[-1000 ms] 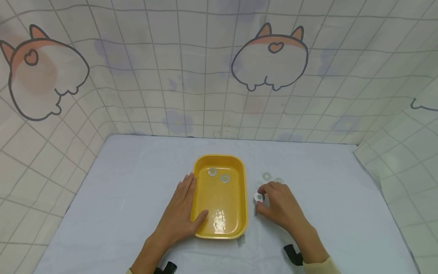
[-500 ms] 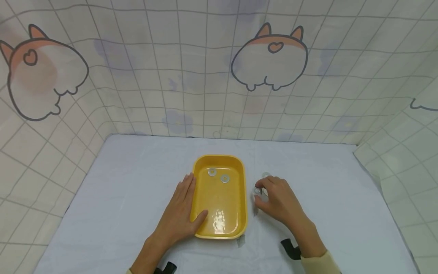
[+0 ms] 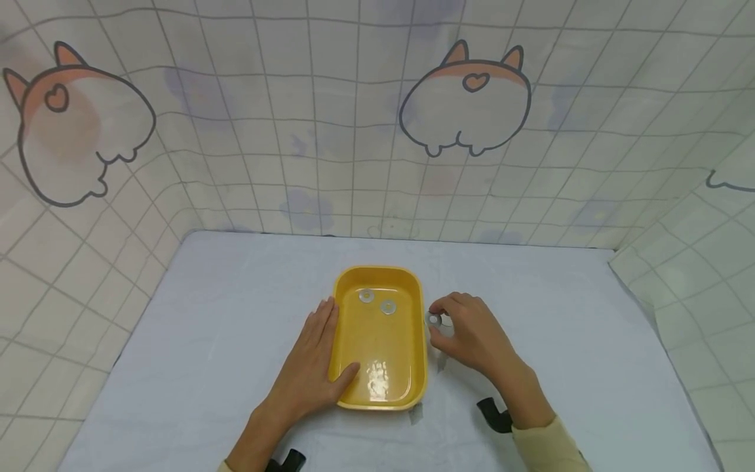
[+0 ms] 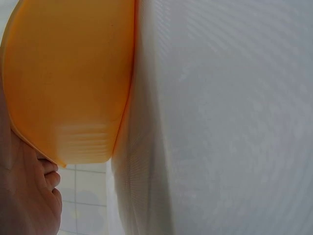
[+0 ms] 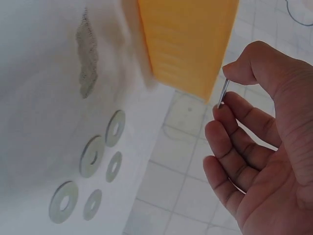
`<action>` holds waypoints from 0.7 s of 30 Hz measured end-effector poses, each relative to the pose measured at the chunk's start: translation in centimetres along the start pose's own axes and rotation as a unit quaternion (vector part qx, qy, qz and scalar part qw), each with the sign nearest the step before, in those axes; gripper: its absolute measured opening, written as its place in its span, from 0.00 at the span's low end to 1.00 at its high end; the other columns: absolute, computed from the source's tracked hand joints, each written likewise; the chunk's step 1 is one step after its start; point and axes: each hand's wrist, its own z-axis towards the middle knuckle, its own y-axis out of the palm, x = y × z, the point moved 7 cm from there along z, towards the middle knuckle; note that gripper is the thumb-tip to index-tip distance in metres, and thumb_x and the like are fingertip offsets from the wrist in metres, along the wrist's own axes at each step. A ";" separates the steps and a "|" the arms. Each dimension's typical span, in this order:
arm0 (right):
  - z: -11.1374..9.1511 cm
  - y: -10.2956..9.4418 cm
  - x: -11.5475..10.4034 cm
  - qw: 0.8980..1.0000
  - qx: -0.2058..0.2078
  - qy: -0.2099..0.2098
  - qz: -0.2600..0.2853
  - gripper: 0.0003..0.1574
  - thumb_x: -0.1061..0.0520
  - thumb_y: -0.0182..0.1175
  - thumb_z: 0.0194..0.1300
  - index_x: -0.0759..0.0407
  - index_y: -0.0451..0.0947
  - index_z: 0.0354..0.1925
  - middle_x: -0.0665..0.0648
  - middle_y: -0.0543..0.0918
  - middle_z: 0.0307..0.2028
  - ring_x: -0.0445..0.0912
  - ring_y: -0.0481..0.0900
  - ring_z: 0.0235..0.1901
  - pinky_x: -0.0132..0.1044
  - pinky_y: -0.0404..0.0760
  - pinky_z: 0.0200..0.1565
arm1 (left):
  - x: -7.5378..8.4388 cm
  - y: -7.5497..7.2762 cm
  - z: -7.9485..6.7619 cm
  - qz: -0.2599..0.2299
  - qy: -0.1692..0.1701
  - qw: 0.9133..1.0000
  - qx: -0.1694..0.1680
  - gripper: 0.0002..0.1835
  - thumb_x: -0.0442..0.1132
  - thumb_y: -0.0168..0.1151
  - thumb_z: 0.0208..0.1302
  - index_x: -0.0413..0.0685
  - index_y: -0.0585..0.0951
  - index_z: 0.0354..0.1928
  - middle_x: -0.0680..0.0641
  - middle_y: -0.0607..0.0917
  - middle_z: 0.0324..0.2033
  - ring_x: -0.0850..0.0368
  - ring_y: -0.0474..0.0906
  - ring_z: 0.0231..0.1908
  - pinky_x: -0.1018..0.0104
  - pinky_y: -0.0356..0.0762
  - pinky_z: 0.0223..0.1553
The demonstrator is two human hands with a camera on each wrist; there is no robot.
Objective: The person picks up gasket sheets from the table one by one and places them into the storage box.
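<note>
A yellow tray [image 3: 377,354] stands on the white-covered table, with two flat metal washers [image 3: 387,307] lying inside near its far end. My left hand [image 3: 312,357] rests along the tray's left rim, fingers straight and thumb over the inner edge. Just right of the tray, my right hand [image 3: 474,334] pinches another washer [image 5: 223,91] between thumb and fingertips, edge-on in the right wrist view. That washer is raised above the table, close to the tray's right rim. Below the hand in the right wrist view, several loose washers [image 5: 92,156] lie on the cloth, mostly hidden by the hand in the head view.
A greyish patch [image 5: 87,58] marks the cloth beside the tray. Another grey patch [image 3: 415,413] shows at the tray's near right corner. Black wrist fittings [image 3: 495,415] sit below both hands. A tile-patterned curtain [image 3: 330,131] surrounds the table's back and sides.
My right hand has lifted a washer from the group and carried it left and away from me, up to the tray's right side. The left hand and tray have stayed put.
</note>
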 end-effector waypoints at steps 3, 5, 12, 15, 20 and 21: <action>0.5 -0.1 -0.4 1.000 -0.002 -0.012 0.000 0.15 0.54 0.74 0.59 0.56 0.87 0.44 0.52 0.90 0.41 0.48 0.84 0.41 0.46 0.88 0.52 | 0.0 0.0 0.0 0.000 -0.002 1.000 -0.001 0.55 0.59 0.64 0.67 0.34 0.52 0.83 0.38 0.53 0.85 0.41 0.50 0.85 0.59 0.38 0.88; 0.8 -0.2 -0.6 1.000 -0.002 -0.019 0.004 0.15 0.53 0.74 0.59 0.57 0.87 0.44 0.52 0.90 0.41 0.48 0.84 0.41 0.46 0.88 0.51 | 0.0 0.0 0.1 0.000 -0.003 1.000 -0.004 0.55 0.59 0.64 0.67 0.34 0.51 0.84 0.38 0.53 0.85 0.42 0.50 0.85 0.58 0.40 0.88; 1.6 -0.3 -1.4 0.999 -0.011 -0.040 0.017 0.16 0.54 0.75 0.59 0.58 0.87 0.45 0.53 0.90 0.40 0.47 0.85 0.41 0.45 0.88 0.51 | 0.0 0.1 0.1 0.000 -0.004 1.000 -0.009 0.55 0.59 0.63 0.68 0.35 0.50 0.84 0.39 0.52 0.85 0.43 0.48 0.86 0.59 0.38 0.88; 1.9 -0.3 -1.7 0.999 -0.018 -0.046 0.020 0.15 0.55 0.74 0.60 0.59 0.87 0.45 0.53 0.90 0.41 0.47 0.85 0.42 0.46 0.87 0.52 | 0.0 0.0 0.1 -0.001 -0.002 1.000 -0.004 0.55 0.58 0.63 0.68 0.34 0.51 0.84 0.38 0.53 0.85 0.42 0.49 0.85 0.63 0.33 0.88; 2.3 -0.1 -2.0 0.998 -0.026 -0.048 0.024 0.16 0.54 0.73 0.61 0.59 0.87 0.46 0.53 0.90 0.42 0.47 0.85 0.42 0.45 0.88 0.52 | 0.0 0.0 0.1 -0.002 0.001 1.000 0.001 0.54 0.58 0.63 0.68 0.34 0.51 0.83 0.37 0.53 0.85 0.41 0.50 0.85 0.67 0.28 0.87; 2.4 -0.1 -2.1 0.998 -0.027 -0.048 0.024 0.16 0.54 0.73 0.61 0.59 0.87 0.47 0.53 0.90 0.42 0.47 0.85 0.42 0.45 0.88 0.52 | 0.0 0.0 0.0 -0.001 0.001 1.000 0.002 0.54 0.58 0.63 0.68 0.34 0.51 0.83 0.37 0.53 0.85 0.41 0.50 0.85 0.67 0.28 0.87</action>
